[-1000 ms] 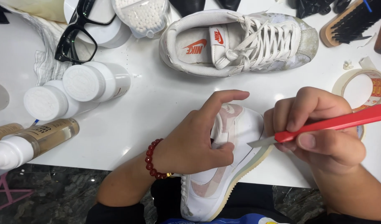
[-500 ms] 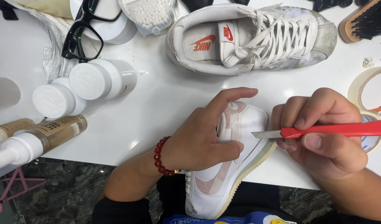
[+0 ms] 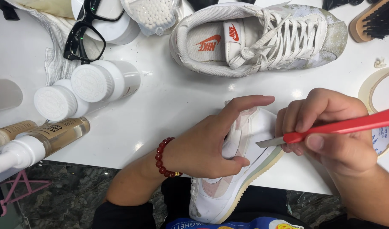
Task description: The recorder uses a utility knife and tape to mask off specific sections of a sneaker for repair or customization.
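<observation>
Sneaker, white with pale pink panels, lies at the near edge of the white bench, its heel hanging past the edge toward the person's lap and its toe pointing away. Left hand is closed around the sneaker's upper, thumb pressed under one side, forefinger stretched out straight along the top; a red bead bracelet sits on that wrist. Right hand is curled shut around a red-handled knife, whose short grey blade touches the sneaker's side just above the sole, near the toe. The handle runs off to the right, over a roll of tape lying flat by the bench's right edge.

Between the hands and the far things lies a band of bare bench. Beyond it, a second sneaker, dirty white, rests on its sole with its toe to the right. A brush sits at the top right corner. At top left are black glasses and a clear tub of what look like cotton swabs, though it is cut off by the frame. Two white-capped jars lie on their sides at left, touching each other, and spray bottles lie at the bench's near left edge. Dark marbled floor shows below the bench edge.
</observation>
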